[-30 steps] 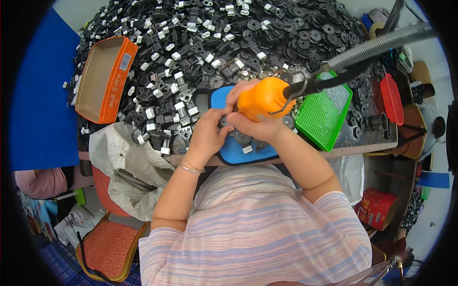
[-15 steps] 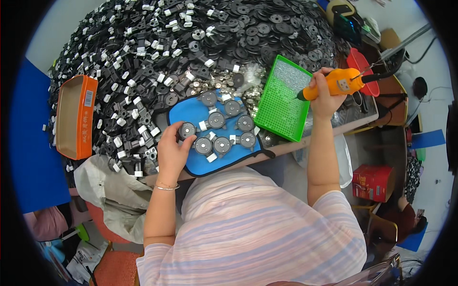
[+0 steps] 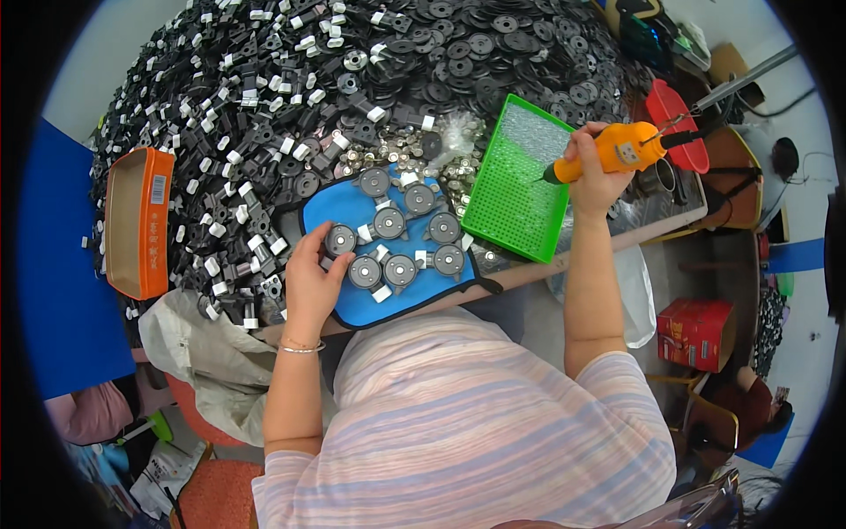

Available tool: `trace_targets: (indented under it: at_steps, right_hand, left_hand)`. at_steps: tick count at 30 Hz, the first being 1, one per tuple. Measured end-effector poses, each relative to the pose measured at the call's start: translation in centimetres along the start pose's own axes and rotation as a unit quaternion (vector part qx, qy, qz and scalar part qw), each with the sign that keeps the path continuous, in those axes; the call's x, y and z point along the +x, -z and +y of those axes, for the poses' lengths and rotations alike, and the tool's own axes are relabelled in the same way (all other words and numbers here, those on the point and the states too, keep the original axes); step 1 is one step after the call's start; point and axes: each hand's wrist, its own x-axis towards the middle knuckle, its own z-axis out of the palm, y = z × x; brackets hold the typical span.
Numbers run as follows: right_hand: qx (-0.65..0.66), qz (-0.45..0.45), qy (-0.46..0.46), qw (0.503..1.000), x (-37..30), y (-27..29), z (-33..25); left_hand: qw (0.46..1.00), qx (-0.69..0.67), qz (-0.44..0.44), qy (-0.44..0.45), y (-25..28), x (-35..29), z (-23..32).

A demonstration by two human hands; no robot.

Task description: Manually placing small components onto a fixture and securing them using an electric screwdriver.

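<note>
My left hand (image 3: 310, 275) pinches a round black caster-like part (image 3: 341, 239) with thumb and fingers at the left edge of a blue mat (image 3: 352, 304). Several similar round parts (image 3: 401, 271) with white tabs lie on that mat, faces up. In my right hand (image 3: 601, 183) is an orange electric screwdriver (image 3: 627, 148), tilted with its tip to the lower left. The tip is over a green perforated tray (image 3: 507, 216), whose far end holds a heap of tiny silvery screws (image 3: 539, 130). Whether the tip touches anything in the tray I cannot tell.
A big heap of black parts with white tabs (image 3: 256, 97) and black discs (image 3: 480, 44) covers the table's far side. Small metal pieces (image 3: 401, 148) lie behind the mat. An orange box (image 3: 157, 251) stands left, a red basin (image 3: 674, 123) right. Other people sit farther off.
The whole view has shifted slightly. Both hands keep their holds, on the round part and on the screwdriver, with no clear movement relative to the mat and tray.
</note>
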Motion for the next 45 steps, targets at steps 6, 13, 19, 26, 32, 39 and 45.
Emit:
trace_targets:
  at_steps: [6, 13, 19, 26, 32, 39, 45]
  right_hand:
    - [0.015, 0.018, -0.002, 1.000, 0.0, -0.2, -0.2]
    - [0.027, -0.009, -0.011, 1.000, -0.4, 0.0, 0.3]
    - [0.056, 0.041, -0.010, 0.997, 0.1, -1.1, -0.7]
    - [0.242, -0.175, -0.053, 0.953, -4.4, -10.1, -3.6]
    - [0.193, -0.297, -0.056, 0.934, -9.1, -18.8, -3.9]
    - [0.189, -0.322, -0.068, 0.925, -9.9, -20.7, -2.5]
    - [0.158, -0.370, -0.044, 0.914, -9.6, -21.0, -1.8]
  left_hand:
    - [1.000, -0.005, -0.008, 0.003, 0.2, 0.0, 0.3]
    - [1.000, 0.013, -0.012, -0.009, 0.5, 0.1, 0.3]
    - [1.000, -0.012, -0.001, -0.025, 0.2, 0.1, -0.5]
    - [0.998, 0.029, -0.009, -0.050, 0.1, 0.1, 0.3]
    - [0.999, 0.012, -0.010, -0.045, 0.2, -0.1, 0.3]
    - [0.998, -0.018, 0.019, -0.065, 0.0, 0.0, 0.2]
    - [0.997, 0.010, 0.013, -0.079, 0.0, 0.0, -0.1]
